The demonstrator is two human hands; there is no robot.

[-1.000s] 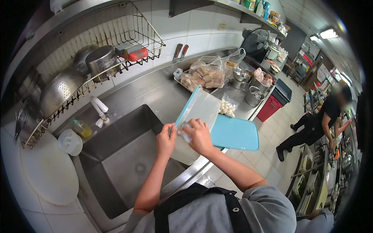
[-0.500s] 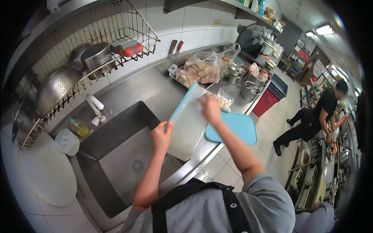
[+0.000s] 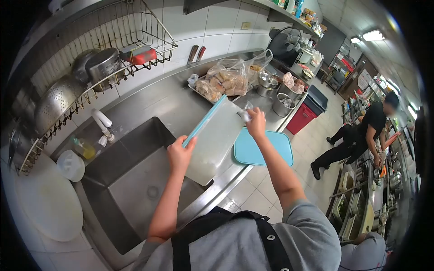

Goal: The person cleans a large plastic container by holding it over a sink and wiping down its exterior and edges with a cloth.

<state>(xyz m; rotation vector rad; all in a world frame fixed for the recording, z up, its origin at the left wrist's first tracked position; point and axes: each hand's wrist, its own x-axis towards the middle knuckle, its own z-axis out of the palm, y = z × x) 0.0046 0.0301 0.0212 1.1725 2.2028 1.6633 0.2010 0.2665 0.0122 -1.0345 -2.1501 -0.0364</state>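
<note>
My left hand (image 3: pixel 177 154) is closed around the blue-rimmed edge of a translucent plastic container (image 3: pixel 216 137), which is tilted over the sink's right edge and the counter. Something pale shows through its lower end. At the container's right side, my right hand (image 3: pixel 256 123) is closed on a clear plastic bag (image 3: pixel 244 115); what the bag holds is hard to make out. A light-blue lid (image 3: pixel 264 148) lies flat on the counter edge beneath my right forearm.
The steel sink (image 3: pixel 131 189) lies to the left, with a white faucet (image 3: pixel 103 126) behind it. Bagged food (image 3: pixel 224 81) sits on a tray at the back, beside metal pots (image 3: pixel 283 105). A red bin (image 3: pixel 302 118) stands beyond the counter. A person (image 3: pixel 361 135) works at right.
The bag of small white round items, earlier on the counter beside the container, is gone from that spot. My right hand has shifted slightly right and now grips clear plastic.
</note>
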